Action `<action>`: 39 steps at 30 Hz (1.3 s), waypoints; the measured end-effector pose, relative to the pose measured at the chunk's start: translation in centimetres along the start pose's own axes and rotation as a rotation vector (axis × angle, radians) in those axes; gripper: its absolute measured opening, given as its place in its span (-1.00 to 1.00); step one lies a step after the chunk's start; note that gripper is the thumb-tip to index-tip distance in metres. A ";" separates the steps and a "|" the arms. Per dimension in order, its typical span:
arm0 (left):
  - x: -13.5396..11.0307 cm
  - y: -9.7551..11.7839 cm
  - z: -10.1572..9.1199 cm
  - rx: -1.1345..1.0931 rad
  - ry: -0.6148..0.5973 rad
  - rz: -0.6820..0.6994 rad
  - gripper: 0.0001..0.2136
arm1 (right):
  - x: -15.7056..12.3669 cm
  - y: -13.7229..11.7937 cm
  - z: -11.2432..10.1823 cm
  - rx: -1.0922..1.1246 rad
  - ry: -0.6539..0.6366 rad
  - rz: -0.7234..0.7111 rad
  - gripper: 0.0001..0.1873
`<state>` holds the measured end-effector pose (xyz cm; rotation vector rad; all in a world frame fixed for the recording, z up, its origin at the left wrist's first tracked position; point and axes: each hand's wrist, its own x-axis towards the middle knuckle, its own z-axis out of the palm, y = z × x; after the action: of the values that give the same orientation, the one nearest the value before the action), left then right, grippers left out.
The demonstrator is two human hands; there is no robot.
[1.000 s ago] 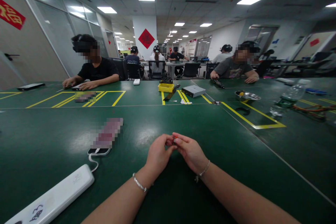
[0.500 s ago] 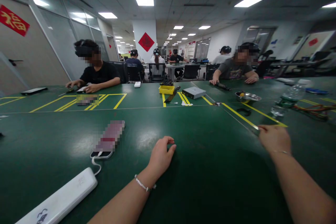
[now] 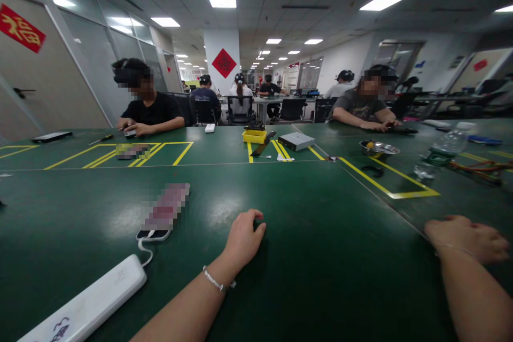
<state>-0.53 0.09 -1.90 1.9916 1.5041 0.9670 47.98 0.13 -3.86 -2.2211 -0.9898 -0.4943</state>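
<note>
Head view: I look along a green worktop (image 3: pixel 304 256), with co-workers seated at its far edge.
Left hand (image 3: pixel 244 235): it rests near the middle of the near edge. The fingers are curled under and the thumb tip is against the forefinger. I cannot tell whether anything small sits inside the curl.
Right hand (image 3: pixel 467 238): it lies palm down by the right edge, well apart from the left. The fingers are stretched out and apart, gripping nothing that I can see.
Phone (image 3: pixel 164 208): this is the closest thing to the left hand, flat on the worktop to its left and not touched. A white cable (image 3: pixel 141 248) runs from its near end to a white charger block (image 3: pixel 84 304) at the near left corner.
Yellow tape frame (image 3: pixel 388 186): its near corner lies beyond the right hand, near but apart.
Far side: a yellow bin (image 3: pixel 254 135), a grey box (image 3: pixel 295 140) and a metal dish (image 3: pixel 379 147) sit here, with a plastic bottle (image 3: pixel 438 150) toward the far right. All are well apart from both hands.
Step in hand: by my reading this is a pause, with both hands parked on the surface and no work between them.
Next move: any pick-up calls for lifting a hand off the worktop first. The phone needs a short reach left, and the far things need a lean forward.
</note>
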 end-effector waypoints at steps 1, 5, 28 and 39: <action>0.0 0.0 0.0 0.007 0.001 0.003 -0.80 | -0.6 -1.8 -0.5 -0.009 0.041 -0.024 -0.61; 0.0 0.1 -0.1 0.044 -0.012 0.047 -0.78 | -4.8 -11.7 -2.2 0.023 -0.019 -0.386 -0.59; 0.0 -0.4 0.2 0.178 -0.122 0.123 -0.66 | -0.7 -5.3 -2.1 -0.250 -0.249 0.235 -0.36; 0.0 -0.1 -0.1 0.197 -0.147 0.114 -0.68 | 0.1 -1.2 -0.9 -0.186 -0.390 0.524 -0.30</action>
<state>-0.65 0.08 -1.94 2.2552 1.4662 0.7209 47.05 0.11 -2.68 -2.6798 -0.5108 0.0921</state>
